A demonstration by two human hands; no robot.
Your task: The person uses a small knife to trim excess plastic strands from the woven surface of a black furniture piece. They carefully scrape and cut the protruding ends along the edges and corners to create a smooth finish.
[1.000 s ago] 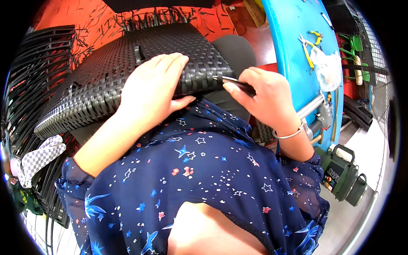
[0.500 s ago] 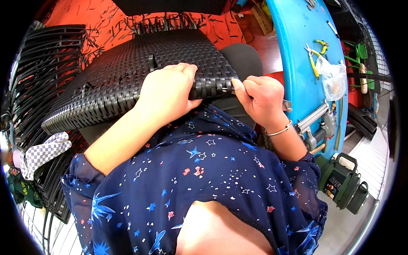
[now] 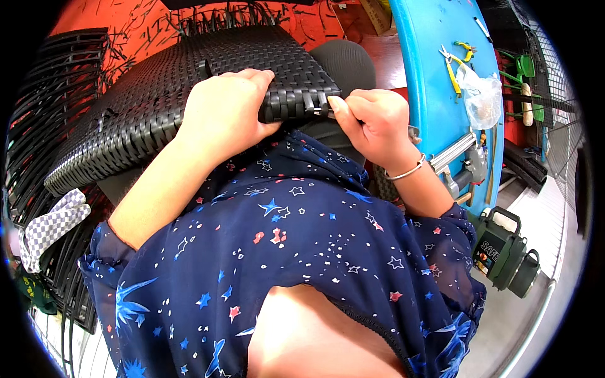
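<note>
A black woven wicker panel point(image 3: 252, 53) lies tilted across my lap, its thick rounded edge toward me. My left hand point(image 3: 224, 107) is closed over that edge, fingers on top and thumb tucked below. At the panel's right corner my right hand point(image 3: 378, 123) is closed in a fist around a slim metal tool point(image 3: 322, 112), mostly hidden, with its thin shaft against the woven strips. The right thumb rests along the tool by the edge. One short strip end point(image 3: 203, 68) stands up from the weave near my left hand.
A blue table point(image 3: 419, 75) on the right bears yellow-handled pliers point(image 3: 452, 69), a clear plastic bag point(image 3: 480, 101) and a metal clamp-like tool point(image 3: 457, 160). Black slatted frames point(image 3: 57, 88) stand at left, near a checked cloth point(image 3: 53, 227). Dark green jugs point(image 3: 504, 252) sit lower right.
The whole view has shifted, so everything sits higher and further left. At the panel's corner, strips near the tool tip now stand slightly lifted. Both hands keep their hold.
</note>
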